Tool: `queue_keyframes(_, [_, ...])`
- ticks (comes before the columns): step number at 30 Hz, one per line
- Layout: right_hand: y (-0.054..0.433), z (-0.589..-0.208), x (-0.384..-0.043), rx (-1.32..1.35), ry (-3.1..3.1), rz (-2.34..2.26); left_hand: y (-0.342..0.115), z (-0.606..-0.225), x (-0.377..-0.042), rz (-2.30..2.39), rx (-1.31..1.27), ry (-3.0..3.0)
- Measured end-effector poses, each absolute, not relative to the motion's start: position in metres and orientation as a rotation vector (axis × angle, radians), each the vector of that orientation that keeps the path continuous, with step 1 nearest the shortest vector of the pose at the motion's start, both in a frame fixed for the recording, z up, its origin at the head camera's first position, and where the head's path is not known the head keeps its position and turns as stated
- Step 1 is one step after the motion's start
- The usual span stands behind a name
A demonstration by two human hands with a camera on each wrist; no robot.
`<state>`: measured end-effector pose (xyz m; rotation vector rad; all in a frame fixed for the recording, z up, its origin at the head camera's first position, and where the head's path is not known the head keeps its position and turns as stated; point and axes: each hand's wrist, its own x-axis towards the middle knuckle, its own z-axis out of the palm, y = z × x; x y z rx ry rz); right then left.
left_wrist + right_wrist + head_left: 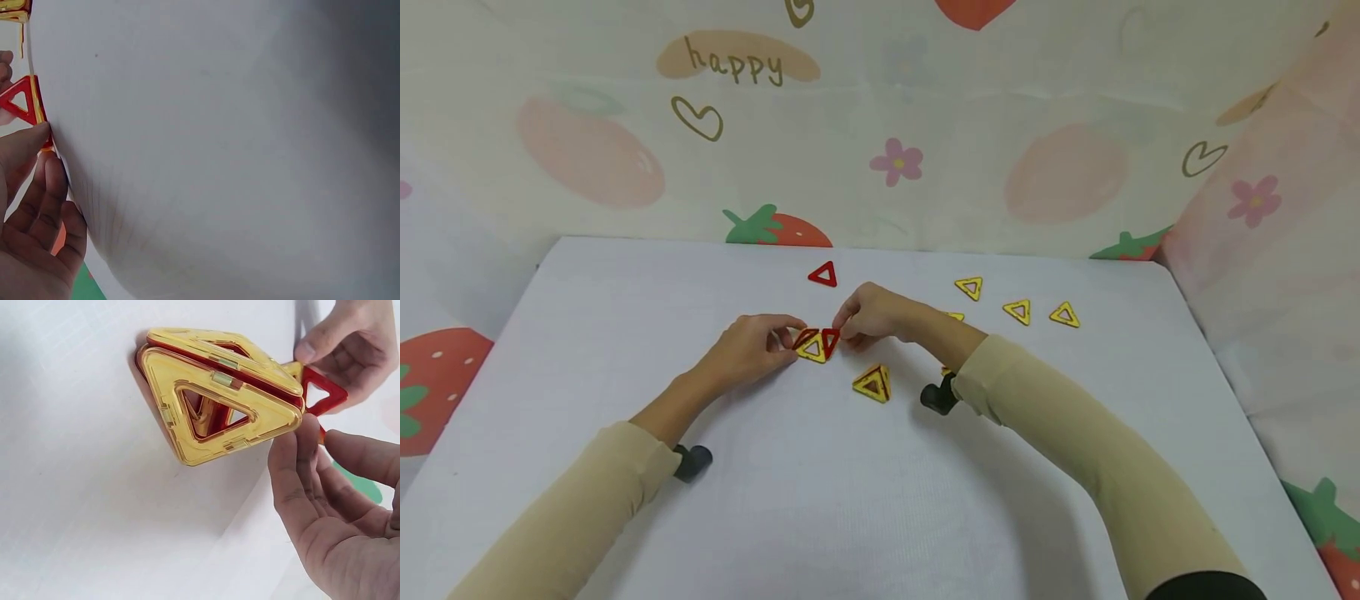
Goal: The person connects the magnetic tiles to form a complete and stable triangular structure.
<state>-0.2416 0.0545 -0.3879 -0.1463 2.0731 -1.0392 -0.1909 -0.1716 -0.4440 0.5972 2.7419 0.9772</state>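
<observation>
Left of the table's middle, my left hand [751,343] pinches a small group of magnetic triangle tiles between thumb and fingertips. A yellow tile [808,357] leans at the front of the group, with a red tile [805,337] and another red tile [831,335] beside it. My right hand [880,313] pinches the group's right side; its fingertips are partly hidden in the head view. In the left wrist view, the left thumb and fingers are on a red tile [28,114]. Near the right hand stands a yellow-and-red pyramid [164,378] of joined tiles.
A loose red tile [822,282] lies behind the hands. To the right are several yellow tiles, among them a yellow tile [962,284] at the back; others are partly hidden by the right forearm. The white table [820,517] meets a printed cloth [850,108] at its back.
</observation>
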Motion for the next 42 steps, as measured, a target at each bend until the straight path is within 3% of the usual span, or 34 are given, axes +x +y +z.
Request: queue_keyframes(42, [0.047, -0.392, -0.238, -0.552, 2.315, -0.752, -0.159, -0.444, -0.187, 1.058, 0.664, 2.661])
